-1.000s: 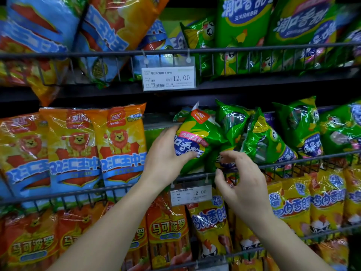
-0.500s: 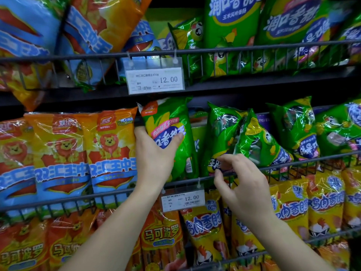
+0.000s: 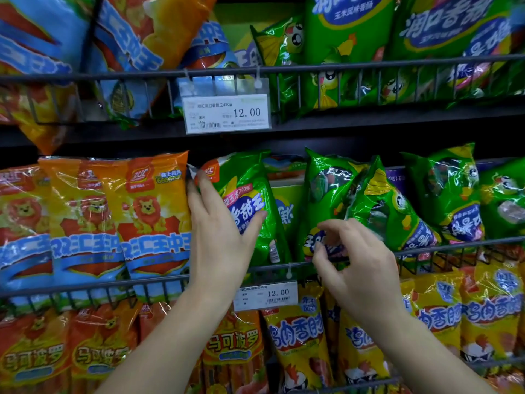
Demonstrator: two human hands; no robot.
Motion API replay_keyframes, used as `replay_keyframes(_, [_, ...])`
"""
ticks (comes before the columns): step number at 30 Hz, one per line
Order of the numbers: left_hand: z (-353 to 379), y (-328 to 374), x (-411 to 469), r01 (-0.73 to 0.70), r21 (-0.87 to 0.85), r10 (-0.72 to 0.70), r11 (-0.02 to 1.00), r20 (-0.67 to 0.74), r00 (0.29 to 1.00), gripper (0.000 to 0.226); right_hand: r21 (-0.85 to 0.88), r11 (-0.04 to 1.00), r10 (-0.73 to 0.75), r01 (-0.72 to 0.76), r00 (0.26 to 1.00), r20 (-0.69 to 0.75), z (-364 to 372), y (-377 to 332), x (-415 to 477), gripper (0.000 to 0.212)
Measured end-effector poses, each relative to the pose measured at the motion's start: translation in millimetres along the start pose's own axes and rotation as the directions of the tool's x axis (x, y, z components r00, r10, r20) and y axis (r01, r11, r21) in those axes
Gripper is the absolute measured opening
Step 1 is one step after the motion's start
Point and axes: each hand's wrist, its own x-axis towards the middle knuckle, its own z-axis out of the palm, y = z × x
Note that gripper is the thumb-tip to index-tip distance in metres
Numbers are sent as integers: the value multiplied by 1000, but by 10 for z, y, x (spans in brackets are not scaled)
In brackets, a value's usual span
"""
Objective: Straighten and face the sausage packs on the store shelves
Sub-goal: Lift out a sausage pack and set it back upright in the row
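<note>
A green sausage pack [image 3: 250, 191] stands upright on the middle shelf, label facing out. My left hand [image 3: 218, 226] grips its left side, fingers up along the edge and thumb across the blue label. Just to the right, a second green pack [image 3: 326, 194] leans against a tilted third one [image 3: 389, 211]. My right hand [image 3: 358, 263] hovers at the lower front of the second pack with fingers curled, thumb and fingertips close to its bottom edge at the wire rail [image 3: 454, 247]; I cannot tell whether they pinch it.
Orange and blue lion packs [image 3: 147, 220] fill the middle shelf's left. More green packs [image 3: 446, 194] stand to the right. Price tags [image 3: 227, 113] hang from the rails. Yellow packs [image 3: 298, 331] and orange packs [image 3: 230, 348] fill the lower shelf; large bags sit on top.
My left hand lifted the green pack from a tilted, crumpled pose to upright against the orange packs. My right hand stayed near the second green pack's bottom.
</note>
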Motion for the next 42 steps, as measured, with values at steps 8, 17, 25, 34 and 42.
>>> replay_keyframes(8, [79, -14, -92, -283, 314, 331, 906, -109, 937, 69, 51, 998, -37, 35, 998, 42, -65, 51, 27, 25])
replay_keyframes(17, [240, 375, -252, -447, -71, 447, 892, -27, 894, 45, 173, 984, -61, 35, 987, 150, -256, 157, 88, 25])
replay_keyframes(25, [501, 551, -235, -70, -213, 149, 975, 383, 912, 83, 173, 979, -139, 110, 976, 166, -538, 461, 101, 21])
replay_keyframes(34, [575, 620, -129, 69, -193, 20, 979, 423, 906, 80, -154, 983, -74, 94, 988, 133, -638, 657, 133, 50])
replay_keyframes(42, [557, 578, -72, 212, -304, -35, 929, 498, 867, 68, -133, 991, 36, -7, 975, 218, -550, 768, 168, 71])
